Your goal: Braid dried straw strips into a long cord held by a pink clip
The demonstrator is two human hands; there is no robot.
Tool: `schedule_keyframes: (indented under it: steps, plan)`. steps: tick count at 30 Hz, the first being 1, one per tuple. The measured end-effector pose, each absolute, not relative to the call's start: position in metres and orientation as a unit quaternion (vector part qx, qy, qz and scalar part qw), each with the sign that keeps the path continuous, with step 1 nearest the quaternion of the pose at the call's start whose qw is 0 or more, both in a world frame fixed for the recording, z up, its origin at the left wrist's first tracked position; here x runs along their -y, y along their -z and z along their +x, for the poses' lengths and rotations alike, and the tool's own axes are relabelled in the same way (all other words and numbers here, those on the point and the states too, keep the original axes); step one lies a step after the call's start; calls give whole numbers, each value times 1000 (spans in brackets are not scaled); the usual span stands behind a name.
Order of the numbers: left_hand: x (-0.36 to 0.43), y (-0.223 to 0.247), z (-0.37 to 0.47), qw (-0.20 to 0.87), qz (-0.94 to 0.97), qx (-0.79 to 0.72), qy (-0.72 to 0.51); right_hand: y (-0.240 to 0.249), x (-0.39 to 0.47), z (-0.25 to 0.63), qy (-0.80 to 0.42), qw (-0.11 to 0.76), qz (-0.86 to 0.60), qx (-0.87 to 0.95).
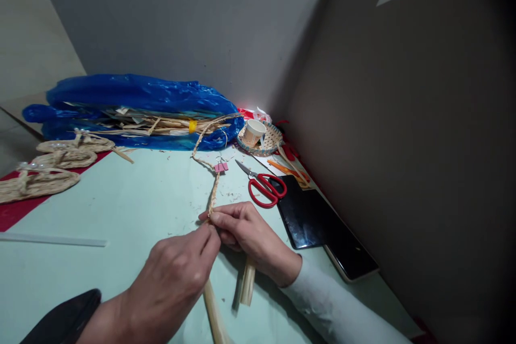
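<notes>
A narrow straw braid [214, 192] runs toward me from a pink binder clip [221, 167] on the table. At its near end, my right hand [245, 231] pinches the braid between thumb and fingers. Just below, my left hand [181, 263] is closed on the loose strands, its fingertips touching the right hand's. One flat straw strip [215, 314] hangs down beneath the left hand, and another straw strip [248, 282] sticks out under the right hand. Beyond the clip the braid continues back toward the straw bundle [169, 123]. The exact crossing of the strands is hidden by my fingers.
Red-handled scissors [266, 188] lie right of the braid, beside dark tablets [310, 215]. A woven basket [274, 140] holding a paper cup [255, 131] stands behind. Blue plastic [137, 88] wraps the straw at the back. Woven sandals [44, 180] and a white strip [56, 239] lie left.
</notes>
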State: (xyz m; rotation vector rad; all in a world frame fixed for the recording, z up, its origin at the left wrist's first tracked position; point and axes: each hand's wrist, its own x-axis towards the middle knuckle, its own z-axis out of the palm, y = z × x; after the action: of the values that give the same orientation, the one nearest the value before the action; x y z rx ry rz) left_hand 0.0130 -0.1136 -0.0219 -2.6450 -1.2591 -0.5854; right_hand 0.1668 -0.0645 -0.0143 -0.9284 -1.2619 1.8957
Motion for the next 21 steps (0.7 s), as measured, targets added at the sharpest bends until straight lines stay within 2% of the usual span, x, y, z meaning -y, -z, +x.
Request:
schedule_keyframes:
  steps: [3,8,12,14,16,21]
  plan:
    - [111,12,11,-9,-865,441,241,14,64,167,-724,351,-348,481]
    - [84,-12,-3,-246,-683,583,364,6,67,167,-693,361,-363,508]
    - [71,-9,-4,-552,-558,506,358,3,70,166,-700,360,-353,506]
    - [72,-3,1,-652,-495,455,352,4,69,167,-709,357,-335,508]
    - [74,1,6,-684,-463,443,348,6,68,168,-709,349,-326,520]
    - [75,3,7,-646,-484,482,341,4,66,174,-624,311,-336,633]
